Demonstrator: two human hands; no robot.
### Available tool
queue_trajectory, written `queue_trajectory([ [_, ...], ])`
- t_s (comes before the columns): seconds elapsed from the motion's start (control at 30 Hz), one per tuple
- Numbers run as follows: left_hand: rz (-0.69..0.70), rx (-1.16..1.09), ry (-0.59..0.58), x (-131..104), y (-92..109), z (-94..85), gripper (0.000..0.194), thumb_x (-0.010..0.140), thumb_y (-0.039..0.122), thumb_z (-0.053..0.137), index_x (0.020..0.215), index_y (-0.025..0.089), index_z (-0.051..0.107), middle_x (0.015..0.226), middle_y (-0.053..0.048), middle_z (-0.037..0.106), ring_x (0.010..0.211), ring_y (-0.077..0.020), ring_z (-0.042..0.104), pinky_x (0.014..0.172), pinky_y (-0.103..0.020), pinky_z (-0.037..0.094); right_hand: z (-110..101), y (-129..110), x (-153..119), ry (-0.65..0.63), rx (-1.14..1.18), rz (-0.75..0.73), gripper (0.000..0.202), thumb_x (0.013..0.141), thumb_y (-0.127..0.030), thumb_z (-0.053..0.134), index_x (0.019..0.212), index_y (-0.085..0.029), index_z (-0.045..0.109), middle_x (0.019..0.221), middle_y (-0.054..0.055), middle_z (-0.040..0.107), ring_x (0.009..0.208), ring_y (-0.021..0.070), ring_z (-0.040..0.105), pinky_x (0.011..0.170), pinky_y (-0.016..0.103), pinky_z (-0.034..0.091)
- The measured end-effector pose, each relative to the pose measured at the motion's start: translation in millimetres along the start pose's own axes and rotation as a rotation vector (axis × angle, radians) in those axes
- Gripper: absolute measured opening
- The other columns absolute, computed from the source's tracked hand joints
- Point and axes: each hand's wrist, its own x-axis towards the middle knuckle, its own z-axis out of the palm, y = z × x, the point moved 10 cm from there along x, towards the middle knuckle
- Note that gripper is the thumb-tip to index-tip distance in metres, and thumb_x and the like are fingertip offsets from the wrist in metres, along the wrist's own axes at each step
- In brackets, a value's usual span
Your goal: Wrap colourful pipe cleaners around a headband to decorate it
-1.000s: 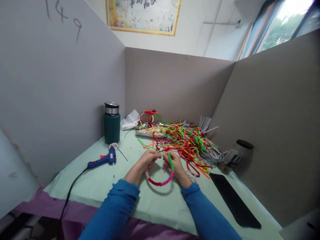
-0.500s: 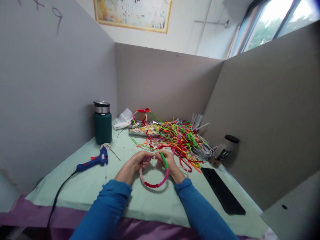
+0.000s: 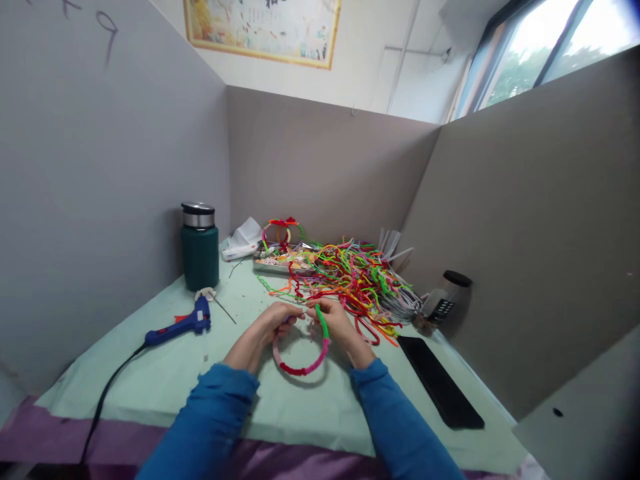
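A ring wound with pipe cleaners (image 3: pixel 295 370) in green, pink, red and pale pink stands between my two hands, just above the cloth. My left hand (image 3: pixel 270 327) is closed on the ring's upper left, thumb and index finger pinched near the top. My right hand (image 3: pixel 336 325) grips the upper right beside the green stretch, its fingertips almost meeting those of the left. What lies between the fingertips is too small to make out.
Behind my hands lies a tangled heap of pipe cleaners (image 3: pixel 357 273) beside a metal tray (image 3: pixel 280 269). On the left are a blue glue gun (image 3: pixel 180 327) with its cord and a green flask (image 3: pixel 200 257). A black slab (image 3: pixel 443 383) and a clear jar (image 3: pixel 445 303) are at right.
The whole view has shifted slightly left. My right fingers have bent a little further over the ring's top; both hands keep their hold.
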Motion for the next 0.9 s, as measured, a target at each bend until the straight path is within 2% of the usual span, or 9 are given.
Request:
queue_trajectory([
  [0.1,-0.042,-0.085,-0.011,1.2,-3.0,-1.8,0.014,0.064,0.027,0.058,0.065,0.014,0.053,0.045,0.009,0.028,0.035,-0.0026,0.015,0.038,-0.022,0.005,-28.2,-22.2,-4.5,0.045,-0.15,-0.027,0.021,0.066,-0.03,0.067,0.082,-0.017,0.068,0.069,0.001,0.063,0.054,0.0123,0.052,0.046,0.022,0.04],
  [0.2,-0.086,-0.177,-0.059,4.0,-6.4,-2.2,0.012,0.064,0.023,0.056,0.06,0.015,0.048,0.044,0.009,0.025,0.035,-0.0023,0.013,0.037,-0.021,0.003,-86.3,-35.8,-15.6,0.175,-0.339,-0.009,0.023,0.07,-0.031,0.061,0.087,-0.018,0.069,0.071,0.003,0.065,0.057,0.0153,0.056,0.046,0.024,0.04],
  [0.3,-0.121,-0.235,-0.135,4.9,-9.4,2.1,0.013,0.063,0.02,0.055,0.058,0.016,0.044,0.044,0.009,0.023,0.035,-0.0019,0.011,0.036,-0.02,0.002,-150.7,-44.8,-34.3,0.366,-0.708,-0.003,0.02,0.071,-0.028,0.057,0.081,-0.017,0.07,0.077,0.007,0.068,0.065,0.0182,0.059,0.054,0.026,0.041],
  [0.37,-0.129,-0.246,-0.154,4.0,-10.3,3.8,0.015,0.063,0.019,0.055,0.058,0.016,0.042,0.044,0.009,0.024,0.035,-0.0018,0.012,0.036,-0.019,0.002,-170.1,-36.4,-43.4,0.347,-1.027,0.08,0.015,0.069,-0.024,0.058,0.071,-0.017,0.071,0.071,0.008,0.069,0.067,0.0206,0.061,0.057,0.028,0.04],
  [0.5,-0.041,-0.195,-0.082,2.2,-2.6,-0.2,0.016,0.065,0.022,0.057,0.06,0.016,0.043,0.044,0.009,0.025,0.035,-0.002,0.015,0.035,-0.018,0.006,-180.3,0.5,-60.3,0.251,-1.4,0.422,0.018,0.07,-0.017,0.055,0.077,-0.019,0.072,0.081,0.012,0.07,0.076,0.0234,0.064,0.058,0.027,0.04],
  [0.57,0.016,-0.146,-0.02,1.8,1.8,-4.7,0.015,0.066,0.025,0.058,0.063,0.015,0.046,0.044,0.009,0.026,0.035,-0.0023,0.017,0.034,-0.018,0.008,-176.1,8.0,-64.9,0.238,-1.491,0.513,0.022,0.073,-0.016,0.053,0.085,-0.018,0.071,0.09,0.014,0.07,0.084,0.0239,0.065,0.061,0.026,0.041],
  [0.67,0.065,-0.088,0.033,3.0,4.6,-8.4,0.015,0.066,0.027,0.058,0.068,0.014,0.05,0.046,0.008,0.03,0.035,-0.0024,0.019,0.034,-0.019,0.01,-168.4,14.1,-65.2,0.171,-1.523,0.565,0.025,0.077,-0.017,0.049,0.092,-0.017,0.069,0.097,0.016,0.069,0.088,0.0249,0.065,0.063,0.027,0.042],
  [0.8,0.086,-0.059,0.03,5.1,5.3,-7.9,0.018,0.066,0.029,0.061,0.072,0.013,0.053,0.048,0.008,0.033,0.035,-0.0021,0.02,0.036,-0.02,0.009,-170.9,22.9,-65.6,0.065,-1.5,0.616,0.023,0.073,-0.016,0.052,0.09,-0.015,0.068,0.097,0.017,0.068,0.088,0.0271,0.064,0.062,0.029,0.042],
  [0.9,0.095,-0.055,0.026,4.3,6.2,-7.1,0.022,0.065,0.031,0.063,0.074,0.013,0.055,0.049,0.008,0.033,0.035,-0.0018,0.02,0.037,-0.02,0.009,-172.7,26.1,-65.0,0.016,-1.464,0.559,0.023,0.068,-0.015,0.055,0.087,-0.017,0.067,0.092,0.014,0.068,0.085,0.0253,0.062,0.061,0.027,0.04],
])
